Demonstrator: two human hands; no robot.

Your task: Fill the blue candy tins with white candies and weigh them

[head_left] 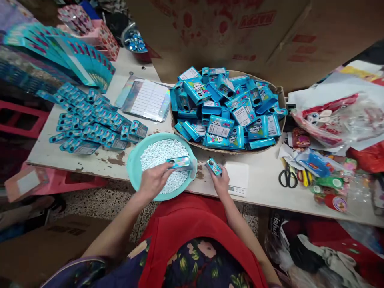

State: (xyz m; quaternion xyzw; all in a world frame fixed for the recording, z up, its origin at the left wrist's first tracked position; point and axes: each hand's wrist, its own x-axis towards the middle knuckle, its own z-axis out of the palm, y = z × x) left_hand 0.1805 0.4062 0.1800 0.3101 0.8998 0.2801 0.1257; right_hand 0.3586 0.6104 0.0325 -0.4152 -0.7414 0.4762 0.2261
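Note:
My left hand [154, 179] is closed on a small blue candy box [179, 161], held over a turquoise basin [133, 168] of small pale candies [159, 152]. Just right of the basin, my right hand [221, 182] grips another blue candy box [213, 166], tilted with a dark round opening showing on its end. A white scale [238, 176] lies on the table beside that hand. Beyond both hands, a cut-down cardboard box [282, 104] is heaped with blue candy boxes [220, 126].
Rows of blue boxes [90, 120] stand at left, near a shiny stack of label sheets [147, 98]. A large cardboard carton [240, 36] rises behind. Black-handled scissors [288, 179], plastic bags [345, 120] and bottles crowd the right. At far left, another person's arm [21, 214] shows.

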